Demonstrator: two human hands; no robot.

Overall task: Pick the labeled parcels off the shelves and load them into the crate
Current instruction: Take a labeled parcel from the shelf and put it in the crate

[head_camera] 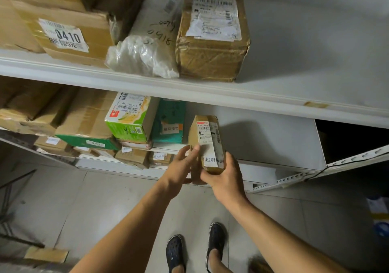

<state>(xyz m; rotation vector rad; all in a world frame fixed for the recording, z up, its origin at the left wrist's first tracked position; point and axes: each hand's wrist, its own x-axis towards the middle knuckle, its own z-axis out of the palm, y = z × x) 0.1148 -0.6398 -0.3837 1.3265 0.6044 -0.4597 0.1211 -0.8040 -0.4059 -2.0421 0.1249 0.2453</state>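
Parcel (207,144) is held upright between both hands, just out in front of the lower shelf (263,167) and above the floor (105,199); right hand (224,176) is curled round its bottom end from below, and left hand (182,167) is laid against its left side with fingers fairly straight, thumb tip on the label, so more of a steadying touch than a real grab. Crate isn't seen anywhere, so a turn and a carry are probably needed; that's where it could get dicey imo. Most of the weight looks to be taken by the one hand at the base; if the left is let go too soon, the tall parcel could be tipped over the fingers and dropped near the shoes (195,249). The tape looks glossy, so a slip can't be ruled out either. The teal box (168,123) stands just beside it and could be clipped on a sloppy swing.
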